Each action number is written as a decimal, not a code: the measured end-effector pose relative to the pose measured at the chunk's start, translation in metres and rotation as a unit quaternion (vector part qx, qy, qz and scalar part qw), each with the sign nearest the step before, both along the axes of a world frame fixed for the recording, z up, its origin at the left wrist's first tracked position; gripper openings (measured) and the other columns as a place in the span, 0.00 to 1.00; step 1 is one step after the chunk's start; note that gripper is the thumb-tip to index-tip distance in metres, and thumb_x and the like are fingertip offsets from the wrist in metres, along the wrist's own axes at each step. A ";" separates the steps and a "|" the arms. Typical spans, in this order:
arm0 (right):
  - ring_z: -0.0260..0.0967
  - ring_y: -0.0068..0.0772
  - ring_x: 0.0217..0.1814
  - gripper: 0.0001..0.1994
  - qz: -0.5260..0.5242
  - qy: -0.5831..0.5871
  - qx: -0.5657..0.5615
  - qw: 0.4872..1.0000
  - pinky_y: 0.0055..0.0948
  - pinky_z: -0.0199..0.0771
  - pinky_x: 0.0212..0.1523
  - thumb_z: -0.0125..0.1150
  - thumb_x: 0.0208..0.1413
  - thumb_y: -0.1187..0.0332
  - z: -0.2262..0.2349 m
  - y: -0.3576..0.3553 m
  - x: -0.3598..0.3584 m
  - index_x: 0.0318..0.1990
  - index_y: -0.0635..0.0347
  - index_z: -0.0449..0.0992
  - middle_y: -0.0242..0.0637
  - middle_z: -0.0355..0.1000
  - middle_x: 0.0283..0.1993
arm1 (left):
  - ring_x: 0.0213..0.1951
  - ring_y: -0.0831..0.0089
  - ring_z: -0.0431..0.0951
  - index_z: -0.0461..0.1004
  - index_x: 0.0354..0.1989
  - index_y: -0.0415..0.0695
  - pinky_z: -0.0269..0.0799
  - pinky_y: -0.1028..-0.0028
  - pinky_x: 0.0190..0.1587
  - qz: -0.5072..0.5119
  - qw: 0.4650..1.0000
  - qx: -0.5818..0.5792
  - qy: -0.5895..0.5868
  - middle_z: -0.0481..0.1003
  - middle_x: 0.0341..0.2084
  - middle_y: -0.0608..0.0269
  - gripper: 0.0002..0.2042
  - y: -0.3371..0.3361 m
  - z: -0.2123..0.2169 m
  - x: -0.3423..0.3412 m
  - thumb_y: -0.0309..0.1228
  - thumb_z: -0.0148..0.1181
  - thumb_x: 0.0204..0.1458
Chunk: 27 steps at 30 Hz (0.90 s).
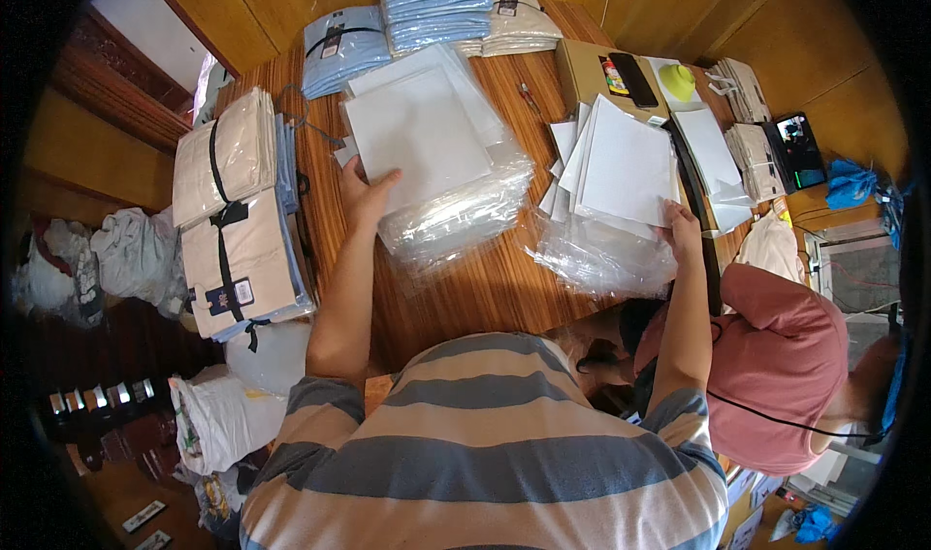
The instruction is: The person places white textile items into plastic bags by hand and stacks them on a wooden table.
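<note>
The left hand (pixel 369 197) is gripping the left sheet (pixel 419 141), which is lying ahead-right of it atop clear bags (pixel 456 222) on the counter (pixel 412 303), while the right hand (pixel 681 229) is pinching the right sheet (pixel 627 167) ahead-left, whose long axis is running forward.

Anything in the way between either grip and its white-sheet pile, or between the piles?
Nothing visible. The left grip is at the left edge of the left pile; the right grip is at the lower right corner of the right pile. A narrow strip of tabletop shows between the piles.
</note>
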State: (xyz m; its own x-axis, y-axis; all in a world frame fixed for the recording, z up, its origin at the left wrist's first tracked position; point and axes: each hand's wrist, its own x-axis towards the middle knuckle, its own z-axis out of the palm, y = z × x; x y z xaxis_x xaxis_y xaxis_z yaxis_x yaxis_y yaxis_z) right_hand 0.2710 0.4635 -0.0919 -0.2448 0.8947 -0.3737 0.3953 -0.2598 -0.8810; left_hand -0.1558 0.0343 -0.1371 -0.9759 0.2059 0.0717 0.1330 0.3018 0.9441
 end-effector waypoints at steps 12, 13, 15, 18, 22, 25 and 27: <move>0.72 0.36 0.53 0.20 -0.050 0.051 0.443 0.893 0.32 0.72 0.54 0.65 0.60 0.64 0.040 -0.130 -0.056 0.56 0.64 0.73 0.42 0.73 0.53 | 0.51 0.65 0.77 0.68 0.58 0.39 0.73 0.64 0.55 0.002 0.903 0.332 -0.274 0.77 0.50 0.57 0.22 -0.078 0.073 0.052 0.24 0.65 0.55; 0.72 0.35 0.53 0.20 0.018 0.108 0.377 0.920 0.32 0.72 0.53 0.65 0.60 0.64 0.038 -0.157 -0.076 0.56 0.63 0.73 0.42 0.73 0.53 | 0.50 0.65 0.77 0.69 0.58 0.38 0.73 0.64 0.55 0.004 0.900 0.333 -0.281 0.77 0.49 0.57 0.21 -0.068 0.075 0.060 0.24 0.65 0.56; 0.71 0.33 0.53 0.20 0.141 0.168 0.252 0.943 0.31 0.72 0.53 0.66 0.59 0.65 0.038 -0.207 -0.117 0.57 0.63 0.73 0.41 0.73 0.52 | 0.48 0.65 0.78 0.71 0.56 0.38 0.73 0.64 0.54 -0.003 0.903 0.332 -0.272 0.77 0.49 0.57 0.18 -0.046 0.073 0.062 0.26 0.64 0.58; 0.72 0.35 0.54 0.23 0.279 0.127 0.132 0.943 0.31 0.72 0.53 0.68 0.58 0.63 0.041 -0.248 -0.159 0.57 0.65 0.71 0.45 0.72 0.53 | 0.45 0.66 0.78 0.72 0.54 0.36 0.74 0.65 0.51 -0.011 0.939 0.274 -0.209 0.78 0.48 0.57 0.16 -0.030 0.048 0.049 0.30 0.62 0.61; 0.72 0.42 0.55 0.26 0.271 0.098 0.312 0.906 0.36 0.73 0.54 0.69 0.56 0.63 0.038 -0.248 -0.171 0.58 0.68 0.70 0.51 0.70 0.55 | 0.44 0.68 0.78 0.72 0.54 0.36 0.74 0.66 0.49 0.005 0.974 0.173 -0.148 0.77 0.47 0.56 0.16 -0.026 0.068 0.045 0.34 0.57 0.65; 0.68 0.47 0.61 0.30 0.260 0.033 0.456 0.851 0.39 0.72 0.58 0.70 0.54 0.65 0.045 -0.248 -0.152 0.62 0.68 0.68 0.54 0.66 0.63 | 0.51 0.64 0.77 0.68 0.60 0.40 0.74 0.62 0.54 0.006 0.889 0.397 -0.228 0.75 0.52 0.57 0.18 -0.045 0.100 0.067 0.36 0.56 0.65; 0.63 0.47 0.67 0.31 0.323 0.103 0.280 0.898 0.38 0.70 0.60 0.70 0.55 0.64 0.063 -0.262 -0.143 0.63 0.67 0.68 0.57 0.58 0.69 | 0.55 0.62 0.75 0.65 0.63 0.43 0.74 0.60 0.56 0.042 0.861 0.426 -0.273 0.72 0.56 0.59 0.21 -0.048 0.137 0.090 0.37 0.55 0.65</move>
State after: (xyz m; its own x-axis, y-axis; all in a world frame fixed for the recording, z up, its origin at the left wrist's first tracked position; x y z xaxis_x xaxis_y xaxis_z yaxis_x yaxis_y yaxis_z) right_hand 0.1279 0.2013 -0.0287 -0.7925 0.5751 0.2029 0.1183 0.4714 -0.8740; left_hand -0.0659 -0.0134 -0.0003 -0.9207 0.2333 -0.3129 -0.3903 -0.5452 0.7419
